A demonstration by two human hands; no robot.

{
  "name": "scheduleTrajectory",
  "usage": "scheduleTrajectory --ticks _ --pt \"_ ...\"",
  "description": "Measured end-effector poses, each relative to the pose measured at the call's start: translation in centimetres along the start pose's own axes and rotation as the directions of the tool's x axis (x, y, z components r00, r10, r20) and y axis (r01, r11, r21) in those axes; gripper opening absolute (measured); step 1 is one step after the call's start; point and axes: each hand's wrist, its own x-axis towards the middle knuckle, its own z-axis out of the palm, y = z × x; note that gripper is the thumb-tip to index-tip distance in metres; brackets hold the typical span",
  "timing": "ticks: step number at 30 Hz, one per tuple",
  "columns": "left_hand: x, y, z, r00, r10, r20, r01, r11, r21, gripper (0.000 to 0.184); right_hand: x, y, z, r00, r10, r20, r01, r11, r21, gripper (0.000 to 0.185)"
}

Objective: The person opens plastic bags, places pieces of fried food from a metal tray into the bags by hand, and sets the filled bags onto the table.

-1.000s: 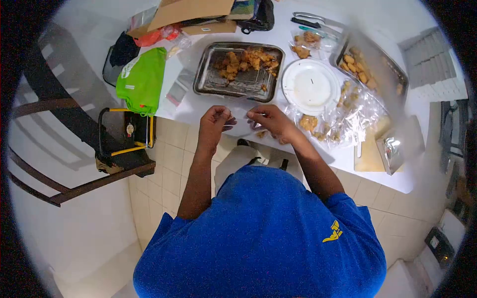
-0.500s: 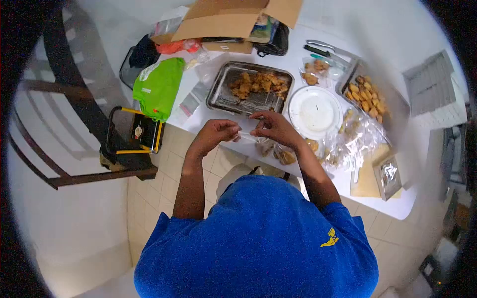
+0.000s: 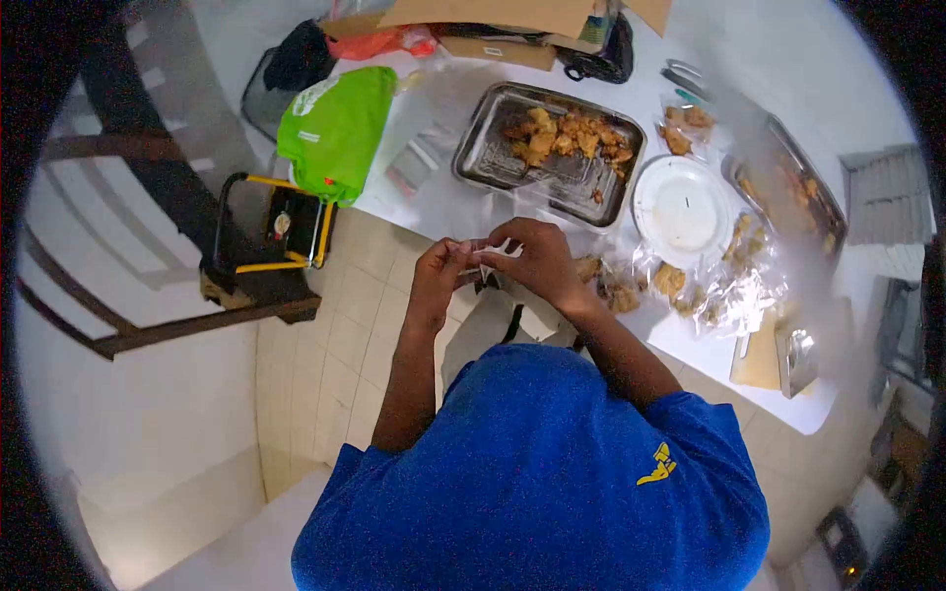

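At the table's near edge, my left hand (image 3: 439,280) and my right hand (image 3: 539,260) are close together, fingers pinched. Both grip a clear plastic bag (image 3: 500,208), thin and hard to make out against the white table. Just beyond them is a dark metal tray (image 3: 478,169) with browned pieces of cooked food (image 3: 569,136), probably chicken. To the right of my right hand, bagged food pieces (image 3: 619,294) rest along the table edge. A white plate (image 3: 682,212) with some crumbs lies past them.
A green bag (image 3: 338,133) and flat plastic bags (image 3: 414,165) lie left of the tray. A cardboard box (image 3: 498,49) stands behind. On the right are another food tray (image 3: 810,182), partly blurred, more bagged food (image 3: 734,295) and a metal container (image 3: 798,361). A dark chair (image 3: 212,330) stands at left.
My hands have come closer together and the bag's edge is now bunched between my fingers. The view has shifted, so the table's things appear further right and higher.
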Motion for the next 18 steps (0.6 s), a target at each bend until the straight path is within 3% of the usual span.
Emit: scheduleTrajectory --ticks 4,5,8,9,12,13,16,17,18 --pt "1.3 -0.1 -2.1 0.996 -0.034 0.084 0.026 0.995 0.095 0.026 0.6 -1.5 1.4 0.994 0.111 -0.015 -0.112 0.988 -0.106 0.03" --pt "2.0 0.1 -3.1 0.992 -0.015 0.128 -0.003 0.99 0.139 0.027 1.1 -1.4 2.3 0.997 0.079 -0.023 -0.081 0.989 -0.12 0.025" --pt "3.8 1.5 -6.3 0.981 -0.023 0.194 -0.041 0.947 0.32 0.031 2.7 -1.9 4.8 0.998 0.004 -0.069 -0.005 1.0 -0.014 0.014" --pt "4.2 1.8 -7.8 0.981 -0.043 0.188 -0.034 0.923 0.384 0.032 3.3 -0.8 6.4 0.996 0.041 -0.083 -0.03 0.991 0.132 0.011" --pt "5.9 0.5 -12.6 0.963 0.169 0.21 -0.234 0.91 0.343 0.034 5.0 -2.8 9.4 0.994 0.06 -0.093 -0.054 0.996 0.072 0.009" --pt "5.4 1.0 -12.9 0.973 0.155 0.172 -0.17 0.983 0.075 0.031 5.6 -2.6 11.0 0.992 0.077 -0.095 -0.064 0.99 0.124 0.008" --pt "6.2 1.1 -16.9 0.904 0.376 0.204 -0.423 0.855 0.299 0.027 7.2 -3.5 14.1 0.985 0.091 -0.144 -0.056 0.972 0.23 0.009" --pt "6.0 1.5 -17.8 0.922 0.343 0.178 -0.377 0.899 0.223 0.017 7.6 -4.0 14.7 0.969 0.217 -0.116 -0.18 0.946 0.268 0.011" --pt "6.3 1.1 -18.9 0.901 0.41 0.14 -0.432 0.871 0.235 0.015 8.1 -4.2 15.3 0.97 0.226 -0.091 -0.194 0.941 0.276 0.012"
